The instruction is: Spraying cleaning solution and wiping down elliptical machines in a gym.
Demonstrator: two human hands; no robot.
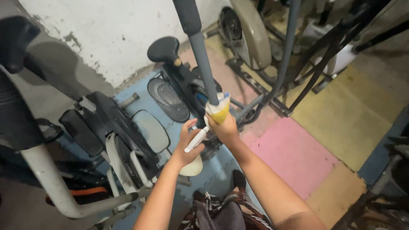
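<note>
Near the middle of the view, above a floor of pink, yellow and blue mats, two bare hands meet at the lower end of a grey handlebar belonging to an exercise machine. The right hand is closed around a yellow-and-white cloth, pressing it against the bar just below the dark foam grip. The left hand, touching the right at the fingertips, is curled around a small white bottle that slants down to the left; whether its nozzle faces the cloth cannot be told.

The cloth appears soft, light and limp, so it should fold to the bar's round surface and is best held bunched in the palm, as here. The bottle looks like light, stiff plastic, probably smooth; a grip round its middle suits it. The bar is rigid metal, fixed to the machine, and would not yield.

Below the hands, toward the blue mat, stand a black pedal and a black seat. A white tube frame lies at the lower left, beside the stained white wall.
</note>
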